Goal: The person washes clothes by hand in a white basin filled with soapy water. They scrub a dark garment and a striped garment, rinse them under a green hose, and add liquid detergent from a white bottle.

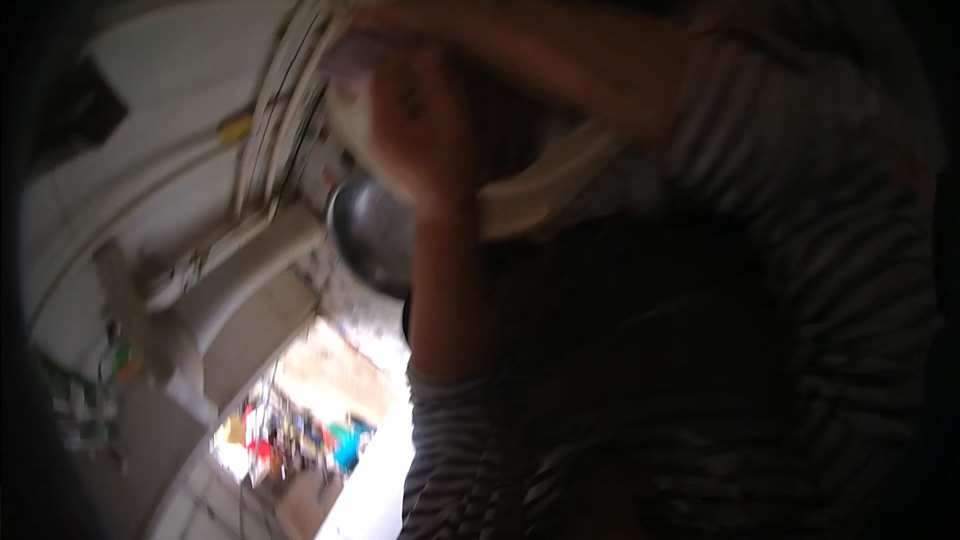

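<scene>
Motion blur softens both hands. My left hand (420, 120) is raised over a round container with a pale rim (525, 202), its fingers appearing curled. My right hand (420, 11) reaches in from the right, over the far side of the same container. Beside the fingers of both hands lies a purplish thing (356, 60), too blurred to name; whether either hand grips it cannot be told. The inside of the container is dark, and its contents are hidden. Striped sleeves cover both forearms in part.
A grey metal bowl (371, 236) sits just left of my left wrist. Pale pipes or cables (281, 112) run along a wall, near a small yellow object (235, 129). At the lower left, a bright opening (337, 360) shows many colourful items beyond it.
</scene>
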`<action>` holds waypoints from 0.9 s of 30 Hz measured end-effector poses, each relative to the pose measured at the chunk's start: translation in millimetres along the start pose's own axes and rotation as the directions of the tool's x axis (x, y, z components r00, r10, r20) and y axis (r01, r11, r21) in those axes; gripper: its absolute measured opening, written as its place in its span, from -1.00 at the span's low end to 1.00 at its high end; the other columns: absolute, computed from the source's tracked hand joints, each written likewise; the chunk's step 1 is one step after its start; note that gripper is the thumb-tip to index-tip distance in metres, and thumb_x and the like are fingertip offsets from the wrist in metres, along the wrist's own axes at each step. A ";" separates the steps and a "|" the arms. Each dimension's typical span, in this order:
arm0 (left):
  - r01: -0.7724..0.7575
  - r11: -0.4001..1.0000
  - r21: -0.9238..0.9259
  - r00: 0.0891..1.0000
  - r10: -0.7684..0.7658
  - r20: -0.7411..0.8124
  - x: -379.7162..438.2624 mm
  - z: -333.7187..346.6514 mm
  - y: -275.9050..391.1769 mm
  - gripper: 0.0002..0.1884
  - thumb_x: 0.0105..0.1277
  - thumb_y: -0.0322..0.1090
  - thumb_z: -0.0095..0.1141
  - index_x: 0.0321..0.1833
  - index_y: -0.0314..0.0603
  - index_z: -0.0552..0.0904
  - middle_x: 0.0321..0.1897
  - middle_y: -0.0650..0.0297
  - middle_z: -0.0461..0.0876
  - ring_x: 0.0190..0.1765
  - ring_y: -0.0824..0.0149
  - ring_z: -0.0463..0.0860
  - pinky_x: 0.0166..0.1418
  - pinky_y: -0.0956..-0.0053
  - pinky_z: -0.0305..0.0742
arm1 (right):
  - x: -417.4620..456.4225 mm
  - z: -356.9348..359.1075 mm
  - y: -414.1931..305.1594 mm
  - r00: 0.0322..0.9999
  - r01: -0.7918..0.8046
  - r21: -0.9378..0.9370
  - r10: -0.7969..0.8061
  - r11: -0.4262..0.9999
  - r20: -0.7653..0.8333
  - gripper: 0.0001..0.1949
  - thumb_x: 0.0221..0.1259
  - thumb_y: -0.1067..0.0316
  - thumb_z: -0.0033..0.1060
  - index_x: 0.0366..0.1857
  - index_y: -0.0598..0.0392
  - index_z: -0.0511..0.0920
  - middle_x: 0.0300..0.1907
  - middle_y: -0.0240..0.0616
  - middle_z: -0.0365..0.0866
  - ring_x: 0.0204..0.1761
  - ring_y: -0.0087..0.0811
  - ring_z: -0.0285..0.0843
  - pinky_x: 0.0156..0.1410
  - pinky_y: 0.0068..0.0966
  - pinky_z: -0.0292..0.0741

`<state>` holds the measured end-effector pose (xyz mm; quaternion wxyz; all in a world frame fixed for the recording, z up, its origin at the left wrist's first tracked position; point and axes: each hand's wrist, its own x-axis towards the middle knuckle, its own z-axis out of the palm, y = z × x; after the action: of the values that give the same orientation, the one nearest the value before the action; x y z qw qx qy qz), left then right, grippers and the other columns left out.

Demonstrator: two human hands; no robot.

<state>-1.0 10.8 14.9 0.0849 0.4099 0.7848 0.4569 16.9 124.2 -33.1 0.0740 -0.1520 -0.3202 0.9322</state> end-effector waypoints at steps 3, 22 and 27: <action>0.143 0.989 0.048 0.988 -0.140 -0.072 16.9 -13.1 -17.5 -0.63 0.44 -0.13 -0.20 -0.22 -0.34 0.53 -0.32 0.14 0.62 -0.29 0.36 0.59 -0.25 0.46 0.48 | -11.9 31.9 -18.2 0.949 -0.106 -0.555 -0.082 0.825 -0.304 -0.68 0.21 0.10 0.03 -0.38 0.21 0.56 -0.46 -0.15 0.59 -0.40 -0.34 0.55 -0.24 -0.34 0.47; 0.114 0.887 0.448 0.993 -0.111 -0.034 45.8 -19.8 -81.8 -0.76 0.30 -0.32 -0.13 -0.44 -0.31 0.52 -0.47 -0.02 0.54 -0.37 0.03 0.57 -0.26 0.20 0.42 | -38.3 59.4 -16.7 0.934 0.032 -0.559 -0.224 0.828 -0.277 -0.65 0.29 0.14 -0.08 -0.39 0.26 0.57 -0.40 -0.18 0.62 -0.37 -0.39 0.54 -0.20 -0.36 0.45; 0.173 0.958 0.228 0.974 -0.132 -0.183 21.1 -8.0 -18.0 -0.74 0.33 -0.23 -0.11 -0.40 -0.28 0.50 -0.46 0.00 0.55 -0.34 -0.02 0.58 -0.26 0.17 0.45 | 0.9 13.6 4.8 0.963 0.123 -0.286 -0.183 0.950 -0.196 -0.68 0.30 0.23 -0.15 -0.40 0.27 0.55 -0.40 -0.17 0.61 -0.39 -0.37 0.55 -0.24 -0.37 0.46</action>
<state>-28.9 16.4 10.4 0.0039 0.3159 0.8683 0.3824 11.4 112.9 -26.1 0.1599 -0.2374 -0.4456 0.8483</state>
